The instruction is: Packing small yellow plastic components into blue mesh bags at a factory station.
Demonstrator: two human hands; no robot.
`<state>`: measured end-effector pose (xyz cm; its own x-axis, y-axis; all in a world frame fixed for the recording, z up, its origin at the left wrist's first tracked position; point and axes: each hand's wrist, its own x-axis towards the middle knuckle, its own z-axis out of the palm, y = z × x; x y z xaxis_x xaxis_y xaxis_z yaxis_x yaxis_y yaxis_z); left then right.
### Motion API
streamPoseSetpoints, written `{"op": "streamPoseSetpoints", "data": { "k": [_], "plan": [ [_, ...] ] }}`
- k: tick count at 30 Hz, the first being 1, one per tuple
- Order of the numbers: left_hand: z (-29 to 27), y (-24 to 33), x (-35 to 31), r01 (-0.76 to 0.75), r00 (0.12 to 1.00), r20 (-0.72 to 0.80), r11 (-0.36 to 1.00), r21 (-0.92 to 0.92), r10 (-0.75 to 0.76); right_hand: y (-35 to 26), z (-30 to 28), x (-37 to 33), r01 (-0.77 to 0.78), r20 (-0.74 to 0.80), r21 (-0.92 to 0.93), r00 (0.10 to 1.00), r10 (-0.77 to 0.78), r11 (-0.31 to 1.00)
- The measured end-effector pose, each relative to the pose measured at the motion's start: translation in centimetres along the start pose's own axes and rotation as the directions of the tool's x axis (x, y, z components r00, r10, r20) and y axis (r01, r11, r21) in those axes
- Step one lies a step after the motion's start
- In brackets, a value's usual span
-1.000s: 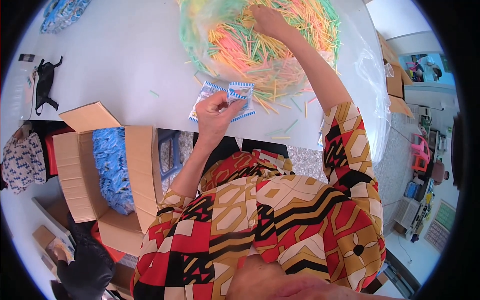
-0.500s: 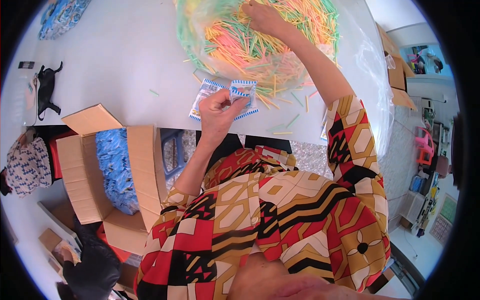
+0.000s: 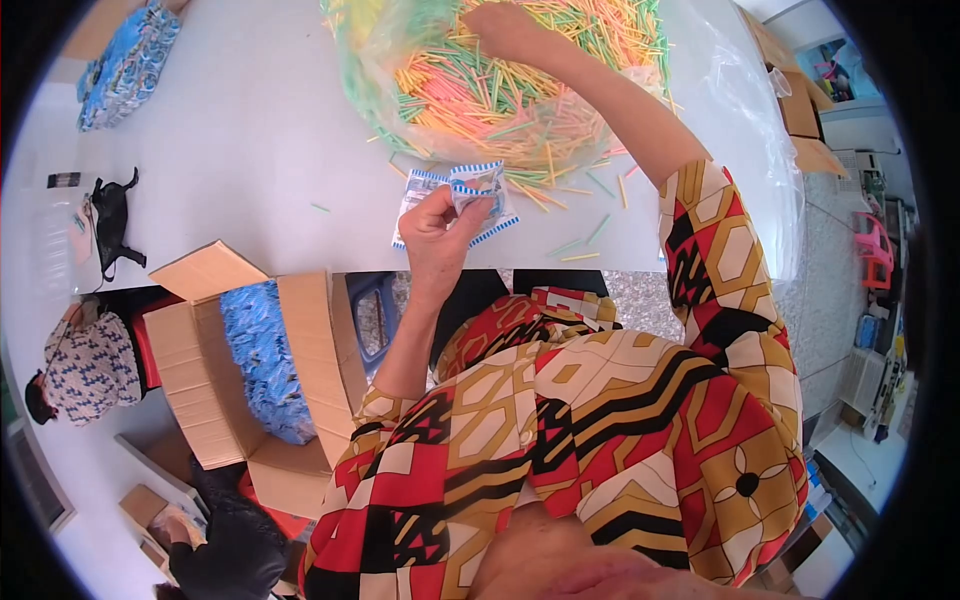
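Observation:
My left hand (image 3: 437,235) is closed, thumb and fingers pinching a small plastic packet (image 3: 478,180) with blue-and-white striped edges. Another flat packet of the same look (image 3: 424,182) lies beneath it, at the near edge of the heap. Further off, my right hand (image 3: 505,35) reaches over a big heap of thin pastel sticks (image 3: 480,95), pink, yellow, green and orange, in an open clear plastic bag (image 3: 375,110). Its fingers are curled at the sticks; whatever they hold is not distinguishable.
Loose sticks (image 3: 598,228) lie near the table edge. An open cardboard box (image 3: 305,385) with blue packets (image 3: 262,350) stands at left, near a blue stool (image 3: 372,320). A black bag (image 3: 115,225) and a blue bundle (image 3: 130,65) lie far left. Two people (image 3: 95,360) are at lower left.
The view has shifted slightly, so the table and box sit a little differently. My right hand has moved slightly leftward over the sticks; my left hand keeps its hold on the packet.

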<state>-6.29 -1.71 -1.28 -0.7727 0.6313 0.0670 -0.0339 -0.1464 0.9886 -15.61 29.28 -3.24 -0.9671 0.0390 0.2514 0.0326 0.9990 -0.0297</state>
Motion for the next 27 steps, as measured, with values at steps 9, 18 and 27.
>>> {"op": "streamPoseSetpoints", "data": {
  "k": [9,18,27],
  "plan": [
    [0.3,0.4,0.0,0.016,0.999,0.028,0.999,-0.042,-0.015,3.2,-1.2,-1.2,-0.226,-0.109,0.379,0.952,0.286,0.897],
    [0.0,0.5,-0.3,0.035,0.999,0.001,0.999,-0.012,-0.035,0.8,-3.8,-2.4,-0.274,0.016,0.664,0.936,0.353,0.696],
    [-0.9,-0.7,-0.2,0.019,1.0,-0.02,0.992,0.125,-0.016,1.2,-5.3,-4.7,-0.306,-0.106,0.678,0.859,0.501,0.668]
  ]
}}
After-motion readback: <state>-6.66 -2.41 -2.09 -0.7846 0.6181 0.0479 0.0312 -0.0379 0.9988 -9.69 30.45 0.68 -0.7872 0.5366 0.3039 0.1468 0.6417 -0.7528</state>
